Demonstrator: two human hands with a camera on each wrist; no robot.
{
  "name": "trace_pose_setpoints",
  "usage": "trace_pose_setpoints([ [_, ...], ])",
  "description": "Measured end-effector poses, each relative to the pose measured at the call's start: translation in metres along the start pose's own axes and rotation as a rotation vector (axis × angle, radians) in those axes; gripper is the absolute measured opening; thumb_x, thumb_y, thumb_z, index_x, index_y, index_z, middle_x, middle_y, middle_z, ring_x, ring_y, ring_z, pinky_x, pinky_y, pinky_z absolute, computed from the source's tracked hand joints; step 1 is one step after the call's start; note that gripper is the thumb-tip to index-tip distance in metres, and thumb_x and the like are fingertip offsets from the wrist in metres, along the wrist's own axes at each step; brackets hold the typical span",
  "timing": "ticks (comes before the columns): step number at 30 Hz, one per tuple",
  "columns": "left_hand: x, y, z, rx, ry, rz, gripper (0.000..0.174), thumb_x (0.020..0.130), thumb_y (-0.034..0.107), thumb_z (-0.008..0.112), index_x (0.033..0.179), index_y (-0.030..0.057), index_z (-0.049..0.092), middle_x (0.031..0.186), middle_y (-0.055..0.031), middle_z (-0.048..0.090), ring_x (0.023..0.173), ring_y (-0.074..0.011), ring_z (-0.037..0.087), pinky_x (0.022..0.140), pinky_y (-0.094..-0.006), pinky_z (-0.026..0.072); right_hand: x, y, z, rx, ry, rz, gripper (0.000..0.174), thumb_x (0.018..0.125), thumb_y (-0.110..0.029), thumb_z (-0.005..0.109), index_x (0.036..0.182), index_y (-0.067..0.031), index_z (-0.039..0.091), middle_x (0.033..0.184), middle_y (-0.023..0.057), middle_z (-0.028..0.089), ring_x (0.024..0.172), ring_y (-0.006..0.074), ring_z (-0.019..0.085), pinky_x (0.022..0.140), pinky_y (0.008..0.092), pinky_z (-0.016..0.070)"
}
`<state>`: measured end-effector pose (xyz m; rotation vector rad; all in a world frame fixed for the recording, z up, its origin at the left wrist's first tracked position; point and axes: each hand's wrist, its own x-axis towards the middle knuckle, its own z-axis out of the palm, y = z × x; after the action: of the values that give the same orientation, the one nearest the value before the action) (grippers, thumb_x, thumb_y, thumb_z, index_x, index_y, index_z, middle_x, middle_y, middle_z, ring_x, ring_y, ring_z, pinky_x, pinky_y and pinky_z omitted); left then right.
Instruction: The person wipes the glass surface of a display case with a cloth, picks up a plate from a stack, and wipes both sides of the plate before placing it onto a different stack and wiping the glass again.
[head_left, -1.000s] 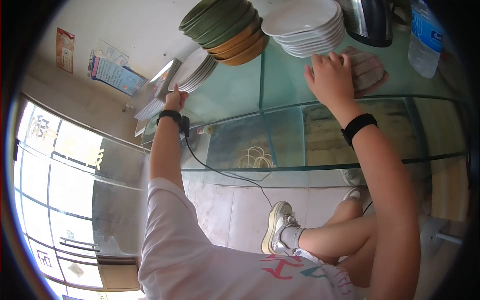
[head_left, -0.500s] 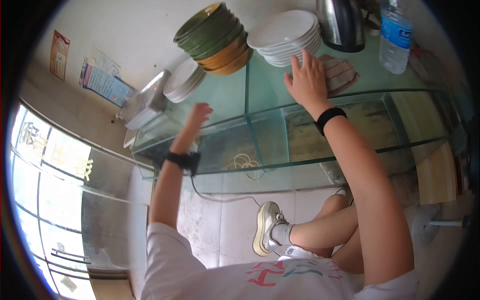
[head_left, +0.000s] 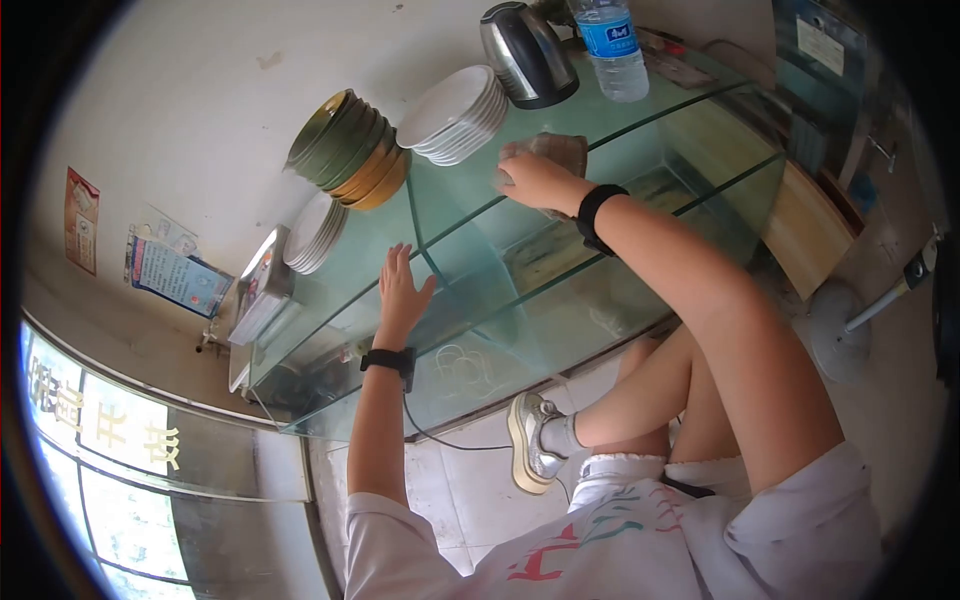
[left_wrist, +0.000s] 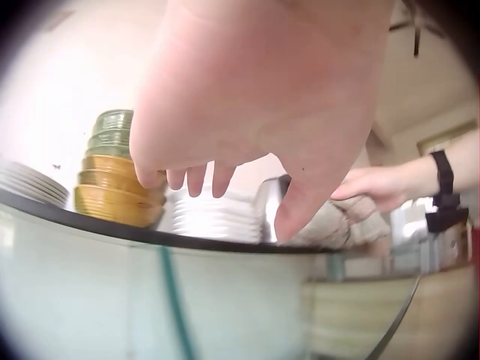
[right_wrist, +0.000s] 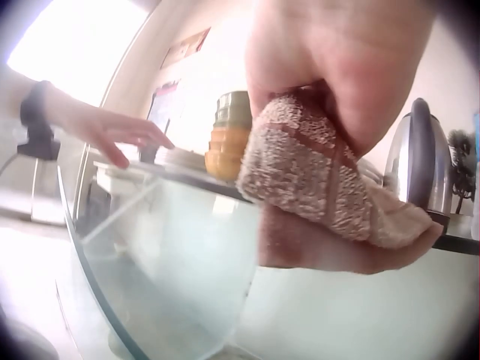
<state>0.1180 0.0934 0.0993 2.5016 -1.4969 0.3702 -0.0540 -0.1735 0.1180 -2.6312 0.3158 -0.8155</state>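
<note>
My right hand grips a pinkish-brown cloth on the glass tabletop, in front of the stack of white plates. In the right wrist view the cloth is bunched under my curled fingers. My left hand is spread with straight fingers over the glass near its front edge and holds nothing. In the left wrist view its fingertips hang just above the glass edge; contact cannot be told.
A tilted stack of green and yellow bowls stands at the back by the wall. Small white plates and a metal scale lie to the left. A steel kettle and a water bottle stand at the right.
My left hand came off the small plates and moved back to the near glass. My right hand pulled the cloth toward the front edge and curled on it. The head view swung.
</note>
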Motion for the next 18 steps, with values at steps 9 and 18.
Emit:
trace_pose_setpoints([
  [9, 0.001, 0.131, -0.060, -0.878, -0.136, 0.227, 0.057, 0.072, 0.024, 0.077, 0.117, -0.0010, 0.052, 0.106, -0.0170, 0.060, 0.101, -0.0235, 0.057, 0.086, -0.0356, 0.0457, -0.079, -0.083, -0.067, 1.079, -0.548, 0.325, 0.056, 0.091, -0.042, 0.056, 0.131, -0.0046, 0.043, 0.122, 0.0038, 0.053, 0.111, 0.0114, 0.050, 0.094, 0.0302, 0.0408],
  [18, -0.039, 0.107, -0.041, -0.785, -0.112, 0.162, 0.038, 0.076, 0.024, 0.074, 0.099, 0.0001, 0.056, 0.087, -0.0141, 0.064, 0.081, -0.0231, 0.061, 0.073, -0.0340, 0.0473, -0.116, -0.083, -0.019, 0.726, -0.520, 0.209, 0.057, 0.079, -0.015, 0.070, 0.128, -0.0028, 0.045, 0.114, 0.0118, 0.057, 0.107, 0.0177, 0.053, 0.091, 0.0319, 0.0425],
])
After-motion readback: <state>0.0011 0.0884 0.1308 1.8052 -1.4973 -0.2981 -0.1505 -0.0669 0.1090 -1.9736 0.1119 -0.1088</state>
